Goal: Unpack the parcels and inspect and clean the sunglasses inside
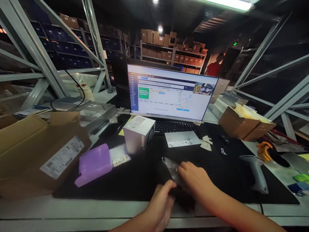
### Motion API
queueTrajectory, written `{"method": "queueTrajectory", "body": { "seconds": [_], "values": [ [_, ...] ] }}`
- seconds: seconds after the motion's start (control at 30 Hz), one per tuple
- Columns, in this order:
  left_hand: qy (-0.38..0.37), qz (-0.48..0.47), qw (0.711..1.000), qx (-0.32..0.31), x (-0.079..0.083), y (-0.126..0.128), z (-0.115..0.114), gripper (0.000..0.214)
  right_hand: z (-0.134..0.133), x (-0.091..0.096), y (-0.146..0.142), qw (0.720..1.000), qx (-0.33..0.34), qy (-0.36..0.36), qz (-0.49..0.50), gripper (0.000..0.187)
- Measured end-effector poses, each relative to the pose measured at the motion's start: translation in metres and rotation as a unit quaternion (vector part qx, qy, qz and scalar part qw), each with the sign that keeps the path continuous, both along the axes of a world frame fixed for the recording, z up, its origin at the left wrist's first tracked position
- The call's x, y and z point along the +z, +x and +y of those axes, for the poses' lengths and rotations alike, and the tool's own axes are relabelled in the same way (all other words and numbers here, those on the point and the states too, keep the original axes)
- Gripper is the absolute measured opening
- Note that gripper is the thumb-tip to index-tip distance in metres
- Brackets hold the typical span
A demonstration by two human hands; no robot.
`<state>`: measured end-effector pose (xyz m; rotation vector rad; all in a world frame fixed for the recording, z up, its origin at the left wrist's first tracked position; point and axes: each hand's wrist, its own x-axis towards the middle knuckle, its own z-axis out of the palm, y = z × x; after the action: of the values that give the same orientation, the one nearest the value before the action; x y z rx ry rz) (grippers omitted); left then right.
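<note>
Both of my hands are at the front middle of the black desk mat [135,180]. A crumpled, shiny piece of dark see-through plastic [171,168], seemingly a small bag, is between them. My left hand [162,201] pinches its lower end between thumb and fingers. With curled fingers, my right hand [194,177] grips its right side. What the plastic holds, if anything, I cannot make out. Beyond them stand a white product box [136,137] with printed lettering and an open white box tray [182,140]. Left of these lie a purple pouch [95,162] and a labelled clear packet [120,156].
A large open carton [60,141] stands at left. Behind the mat are a keyboard [173,126] and a lit monitor [169,93]. A barcode scanner [256,174], an orange tape dispenser [265,151] and a brown carton [236,125] are at right. A person [214,68] is far back.
</note>
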<state>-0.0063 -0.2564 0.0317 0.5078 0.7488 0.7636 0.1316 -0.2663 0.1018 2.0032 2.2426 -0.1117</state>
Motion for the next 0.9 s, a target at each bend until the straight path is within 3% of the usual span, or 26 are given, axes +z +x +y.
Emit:
{"method": "queueTrajectory", "body": {
  "seconds": [0.1,0.17,0.2,0.27,0.33,0.43,0.53,0.63,0.7,0.83,0.9],
  "values": [
    [-0.035,-0.029,0.999,0.000,0.001,-0.004,0.010,0.016,-0.001,-0.005,0.004,0.999,-0.007,0.025,0.032,0.012],
    [-0.051,-0.044,0.998,-0.012,0.001,-0.008,0.019,0.015,0.003,-0.006,0.014,0.987,-0.026,0.053,0.151,0.005],
    [-0.058,-0.050,0.997,-0.023,0.002,-0.010,0.022,0.015,0.006,-0.006,0.020,0.966,-0.050,0.052,0.250,0.003],
    [-0.062,-0.058,0.995,-0.052,0.003,-0.014,0.027,0.018,0.014,-0.004,0.033,0.890,-0.101,0.014,0.444,0.015],
    [-0.048,-0.060,0.994,-0.081,0.005,-0.017,0.028,0.022,0.024,-0.002,0.046,0.825,-0.128,-0.041,0.549,0.033],
    [-0.016,-0.057,0.993,-0.107,0.006,-0.015,0.027,0.025,0.036,0.001,0.063,0.785,-0.128,-0.061,0.604,0.045],
    [-0.041,-0.034,0.996,-0.076,0.003,-0.005,0.027,0.023,0.041,0.002,0.078,0.738,-0.133,-0.046,0.660,0.049],
    [-0.083,0.009,0.996,-0.031,-0.003,0.004,0.027,0.013,0.039,0.003,0.094,0.686,-0.138,0.015,0.714,0.057],
    [-0.082,0.018,0.996,-0.039,-0.005,0.001,0.026,0.011,0.036,0.003,0.105,0.657,-0.139,0.071,0.738,0.064],
    [0.008,0.081,0.985,-0.150,0.001,-0.036,0.014,0.032,0.025,0.003,0.123,0.637,-0.145,0.135,0.745,0.058],
    [0.107,0.118,0.955,-0.249,0.011,-0.061,0.010,0.043,0.019,0.002,0.125,0.639,-0.147,0.144,0.741,0.053]
  ]
}}
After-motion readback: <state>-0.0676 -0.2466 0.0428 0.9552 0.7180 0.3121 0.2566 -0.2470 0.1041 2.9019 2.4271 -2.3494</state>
